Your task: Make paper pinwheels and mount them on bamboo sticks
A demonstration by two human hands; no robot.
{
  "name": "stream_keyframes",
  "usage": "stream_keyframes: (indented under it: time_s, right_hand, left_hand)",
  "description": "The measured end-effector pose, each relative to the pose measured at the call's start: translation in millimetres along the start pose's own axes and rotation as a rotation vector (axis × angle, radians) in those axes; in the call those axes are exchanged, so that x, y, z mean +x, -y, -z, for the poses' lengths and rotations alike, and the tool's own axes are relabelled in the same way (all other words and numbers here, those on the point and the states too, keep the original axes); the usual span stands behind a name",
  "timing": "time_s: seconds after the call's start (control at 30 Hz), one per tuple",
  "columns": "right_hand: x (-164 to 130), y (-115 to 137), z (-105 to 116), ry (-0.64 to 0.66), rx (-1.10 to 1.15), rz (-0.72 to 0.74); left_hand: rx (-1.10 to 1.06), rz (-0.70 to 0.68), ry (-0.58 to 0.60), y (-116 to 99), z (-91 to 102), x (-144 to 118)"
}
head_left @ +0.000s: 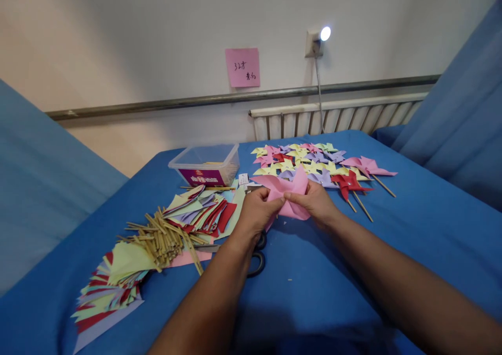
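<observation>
A pink paper pinwheel [295,189] is held up over the middle of the table between both hands. My left hand [262,207] grips it from the left, the thumb pressed near its centre. From the right, my right hand [317,202] pinches it, and its thumb meets the centre too. The fingers behind the paper are hidden. Black-handled scissors [257,263] lie beneath my left forearm, partly covered by it. Just beyond the hands lie several finished pinwheels in rows, among them a red pinwheel [350,183] on a stick.
Left of the hands are a pile of short sticks [160,240], a stack of coloured paper [204,208] and fanned paper sheets [112,292]. A clear plastic box [206,159] stands behind them. The blue-covered table [423,240] reaches a wall with a radiator [337,118].
</observation>
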State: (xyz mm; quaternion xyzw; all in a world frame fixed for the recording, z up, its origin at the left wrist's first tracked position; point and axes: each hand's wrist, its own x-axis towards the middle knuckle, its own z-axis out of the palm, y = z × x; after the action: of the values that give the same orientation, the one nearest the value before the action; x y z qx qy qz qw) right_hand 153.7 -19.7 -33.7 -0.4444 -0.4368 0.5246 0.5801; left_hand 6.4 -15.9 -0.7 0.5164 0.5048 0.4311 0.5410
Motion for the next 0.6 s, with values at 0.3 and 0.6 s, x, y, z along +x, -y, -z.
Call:
stream_keyframes:
  time_s: [0.3, 0.6]
  right_hand:
    - [2.1, 4.4, 2.6, -0.075, 0.077, 0.075]
    - [6.3, -32.3, 2.6, 0.014, -0.369, 0.218]
  left_hand:
    - [-0.466, -0.083, -0.224, -9.9, 28.4, 20.1]
    - [-0.733, -0.289, -0.490, -22.5, 54.0, 29.6]
